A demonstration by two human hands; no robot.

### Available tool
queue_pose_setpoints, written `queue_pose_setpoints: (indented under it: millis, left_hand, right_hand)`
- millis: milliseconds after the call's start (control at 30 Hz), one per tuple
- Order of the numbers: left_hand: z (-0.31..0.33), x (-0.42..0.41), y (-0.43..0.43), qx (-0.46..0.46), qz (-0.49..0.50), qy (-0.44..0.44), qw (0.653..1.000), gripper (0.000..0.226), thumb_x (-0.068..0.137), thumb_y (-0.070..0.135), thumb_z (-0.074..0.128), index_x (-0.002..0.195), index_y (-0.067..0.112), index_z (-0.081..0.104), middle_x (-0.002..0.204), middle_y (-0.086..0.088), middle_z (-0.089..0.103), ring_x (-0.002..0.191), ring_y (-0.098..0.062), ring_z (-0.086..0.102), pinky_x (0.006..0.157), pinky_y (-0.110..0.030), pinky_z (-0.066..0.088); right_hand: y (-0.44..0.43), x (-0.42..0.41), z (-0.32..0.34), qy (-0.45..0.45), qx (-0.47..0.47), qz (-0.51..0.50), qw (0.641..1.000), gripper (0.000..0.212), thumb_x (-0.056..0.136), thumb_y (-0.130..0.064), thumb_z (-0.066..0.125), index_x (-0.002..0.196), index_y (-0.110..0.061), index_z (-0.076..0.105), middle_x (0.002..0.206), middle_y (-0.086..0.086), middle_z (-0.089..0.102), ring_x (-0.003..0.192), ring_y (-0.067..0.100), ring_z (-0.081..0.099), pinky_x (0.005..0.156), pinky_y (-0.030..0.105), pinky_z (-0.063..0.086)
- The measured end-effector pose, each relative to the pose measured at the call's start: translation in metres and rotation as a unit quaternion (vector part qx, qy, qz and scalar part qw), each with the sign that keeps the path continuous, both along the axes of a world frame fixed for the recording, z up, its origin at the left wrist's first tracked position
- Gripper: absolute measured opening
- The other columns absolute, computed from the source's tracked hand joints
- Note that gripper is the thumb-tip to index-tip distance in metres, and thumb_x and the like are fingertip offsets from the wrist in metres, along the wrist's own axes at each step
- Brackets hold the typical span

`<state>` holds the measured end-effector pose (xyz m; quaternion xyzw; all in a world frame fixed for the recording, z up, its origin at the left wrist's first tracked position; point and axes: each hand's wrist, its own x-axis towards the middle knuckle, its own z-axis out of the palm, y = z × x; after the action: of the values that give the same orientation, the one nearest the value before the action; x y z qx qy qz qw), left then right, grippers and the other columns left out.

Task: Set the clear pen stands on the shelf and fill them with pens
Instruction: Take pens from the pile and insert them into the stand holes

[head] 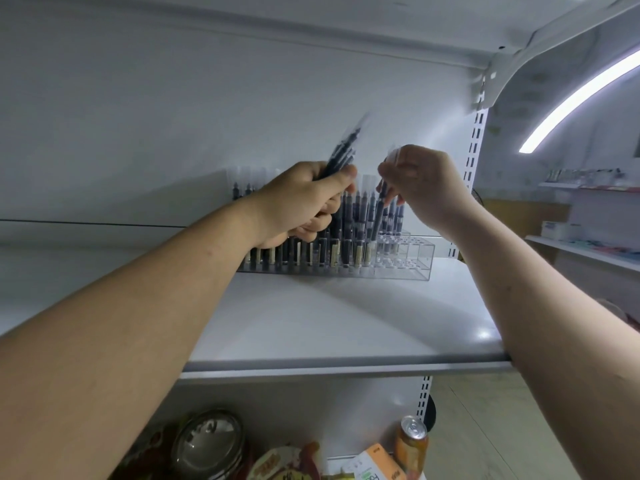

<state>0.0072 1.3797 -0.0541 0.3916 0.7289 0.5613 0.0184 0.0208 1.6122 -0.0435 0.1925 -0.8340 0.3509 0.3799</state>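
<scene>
Filling step in hand. My left hand (298, 199) grips bundle of pens (341, 154); right hand (422, 185) pinches single pen (382, 195) above clear pen stand (405, 258), near shelf's (346, 323) back right corner. Right-end holes bare. Next, I judge: lower pen straight into free hole.
</scene>
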Motion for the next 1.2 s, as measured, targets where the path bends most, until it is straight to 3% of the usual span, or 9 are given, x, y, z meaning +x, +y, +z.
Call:
queue_pose_setpoints:
  millis: [167, 267, 500, 667, 867, 967, 1067, 1200]
  left_hand:
    - [0.000, -0.002, 0.001, 0.022, -0.011, -0.032, 0.999, 0.027, 0.114, 0.040, 0.045, 0.111, 0.014, 0.049, 0.071, 0.004, 0.034, 0.050, -0.012, 0.024, 0.042, -0.022, 0.025]
    - [0.000, -0.002, 0.001, 0.020, -0.011, -0.025, 0.999, 0.027, 0.114, 0.040, 0.045, 0.112, 0.014, 0.049, 0.072, 0.003, 0.035, 0.050, -0.013, 0.024, 0.043, -0.023, 0.025]
    - [-0.001, -0.003, 0.002, 0.004, -0.003, -0.005, 1.000, 0.029, 0.114, 0.040, 0.044, 0.114, 0.011, 0.049, 0.072, 0.003, 0.036, 0.050, -0.013, 0.025, 0.044, -0.024, 0.025]
    - [-0.001, -0.002, 0.002, -0.001, 0.001, 0.004, 1.000, 0.030, 0.114, 0.039, 0.043, 0.114, 0.011, 0.051, 0.072, 0.002, 0.035, 0.050, -0.013, 0.025, 0.044, -0.024, 0.025]
    - [-0.002, -0.001, 0.002, -0.015, 0.007, 0.016, 1.000, 0.029, 0.113, 0.040, 0.044, 0.113, 0.012, 0.053, 0.072, 0.002, 0.036, 0.049, -0.013, 0.027, 0.045, -0.025, 0.026]
    - [-0.002, 0.000, 0.002, -0.022, 0.005, 0.007, 1.000, 0.027, 0.113, 0.040, 0.046, 0.117, 0.014, 0.052, 0.073, 0.003, 0.037, 0.051, -0.012, 0.027, 0.044, -0.025, 0.025]
    - [-0.001, 0.002, 0.002, -0.020, -0.011, -0.019, 1.000, 0.022, 0.113, 0.036, 0.047, 0.119, 0.015, 0.050, 0.076, 0.004, 0.039, 0.055, -0.012, 0.028, 0.043, -0.025, 0.025]
    - [0.000, 0.004, 0.000, -0.007, -0.036, -0.037, 0.999, 0.022, 0.114, 0.028, 0.046, 0.124, 0.010, 0.054, 0.080, 0.001, 0.044, 0.058, -0.013, 0.031, 0.044, -0.024, 0.028]
  right_hand:
    - [-0.004, 0.003, -0.003, -0.048, 0.041, -0.014, 0.998, 0.024, 0.103, -0.025, 0.066, 0.094, -0.003, 0.067, 0.072, 0.001, 0.076, 0.069, 0.027, 0.076, 0.070, 0.051, 0.062]
    - [-0.006, 0.005, -0.005, -0.066, 0.053, -0.017, 0.996, 0.026, 0.102, -0.026, 0.067, 0.097, -0.001, 0.067, 0.074, 0.005, 0.077, 0.069, 0.026, 0.076, 0.075, 0.058, 0.061]
    - [-0.006, 0.006, -0.003, -0.077, 0.055, -0.009, 0.995, 0.020, 0.102, -0.027, 0.068, 0.094, -0.009, 0.069, 0.075, 0.001, 0.077, 0.068, 0.018, 0.077, 0.076, 0.053, 0.063]
    - [-0.001, 0.005, -0.005, -0.127, 0.080, -0.014, 0.989, 0.032, 0.101, -0.026, 0.069, 0.092, 0.004, 0.061, 0.072, 0.005, 0.078, 0.068, 0.018, 0.078, 0.070, 0.050, 0.061]
    - [0.003, 0.006, -0.005, -0.129, 0.083, -0.007, 0.988, 0.041, 0.098, -0.031, 0.073, 0.093, 0.008, 0.062, 0.073, 0.004, 0.078, 0.070, 0.017, 0.079, 0.076, 0.052, 0.061]
    - [0.004, 0.008, -0.005, -0.099, 0.093, -0.006, 0.991, 0.039, 0.096, -0.039, 0.072, 0.093, -0.001, 0.069, 0.075, 0.003, 0.078, 0.068, 0.012, 0.077, 0.073, 0.042, 0.059]
    - [0.004, 0.006, -0.004, -0.047, 0.055, -0.005, 0.997, 0.031, 0.097, -0.039, 0.070, 0.106, -0.009, 0.071, 0.083, -0.001, 0.076, 0.068, 0.009, 0.074, 0.067, 0.024, 0.056]
    - [0.004, 0.002, 0.003, 0.022, -0.045, 0.028, 0.998, 0.015, 0.099, -0.028, 0.073, 0.103, -0.014, 0.074, 0.075, -0.006, 0.071, 0.059, 0.011, 0.064, 0.058, 0.019, 0.051]
